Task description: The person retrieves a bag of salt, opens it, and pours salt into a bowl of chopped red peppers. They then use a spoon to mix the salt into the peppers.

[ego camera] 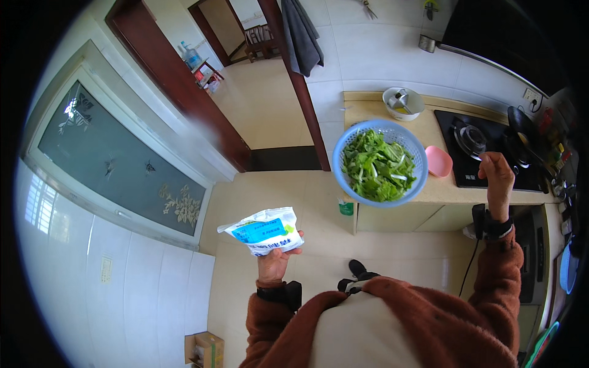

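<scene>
My left hand [275,264] grips a white and blue plastic bag [264,232] that bears writing, held out over the floor. The bag's top is folded to one side. Over the front of the black gas stove [469,170], my right hand [498,172] is raised with its fingers curled together; I see nothing between them. Left of that hand, a blue plastic colander [338,158] full of cut leafy greens [379,168] sits at the counter's end. A small pink dish [439,161] lies between colander and stove.
Behind the colander, a white bowl [390,110] holds a metal utensil and some yellow liquid. A black wok [522,122] is on the stove's right side. A doorway [283,158] opens ahead, and a cardboard box [214,352] stands on the floor at lower left.
</scene>
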Demonstrator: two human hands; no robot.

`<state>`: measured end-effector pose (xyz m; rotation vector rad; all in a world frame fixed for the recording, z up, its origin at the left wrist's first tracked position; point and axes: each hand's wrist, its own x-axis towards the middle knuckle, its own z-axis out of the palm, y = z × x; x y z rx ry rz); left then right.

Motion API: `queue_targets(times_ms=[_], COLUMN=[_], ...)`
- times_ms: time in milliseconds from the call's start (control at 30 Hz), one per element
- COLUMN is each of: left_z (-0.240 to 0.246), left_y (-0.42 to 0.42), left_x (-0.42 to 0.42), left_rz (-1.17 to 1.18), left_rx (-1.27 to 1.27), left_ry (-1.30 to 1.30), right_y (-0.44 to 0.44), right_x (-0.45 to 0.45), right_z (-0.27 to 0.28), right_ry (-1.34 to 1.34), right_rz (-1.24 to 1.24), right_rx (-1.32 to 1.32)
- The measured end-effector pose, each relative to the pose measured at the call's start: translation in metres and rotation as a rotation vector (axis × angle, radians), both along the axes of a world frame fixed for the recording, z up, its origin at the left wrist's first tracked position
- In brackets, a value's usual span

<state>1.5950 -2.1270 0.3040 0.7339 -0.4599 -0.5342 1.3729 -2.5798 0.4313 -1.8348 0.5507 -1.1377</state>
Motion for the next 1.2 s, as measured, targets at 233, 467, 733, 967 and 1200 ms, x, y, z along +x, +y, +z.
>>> queue_targets(times_ms=[233, 467, 733, 967, 1200], left_z=[-0.009, -0.013, -0.008, -0.021, -0.032], left_y=[-0.001, 0.052, 0.103, 0.061, -0.008], left_x=[0.100, 0.199, 0.354, 0.459, 0.524], left_rz=[0.091, 0.215, 0.181, -0.041, -0.171], left_rx=[0.079, 0.131, 0.205, 0.118, 0.164], left_ry=[-0.012, 0.043, 0.020, 0.048, 0.029], right_y=[-0.001, 0.023, 0.062, 0.011, -0.112], right_x=[0.087, 0.195, 0.313, 0.412, 0.492], right_z=[0.021, 0.048, 0.076, 0.077, 0.071], right_ry=[-0.051, 0.049, 0.104, 0.282, 0.342], right_rz=[-0.065, -0.119, -0.271, -0.254, -0.477], right_rx=[-0.132, -0.221, -0.195, -0.117, -0.281])
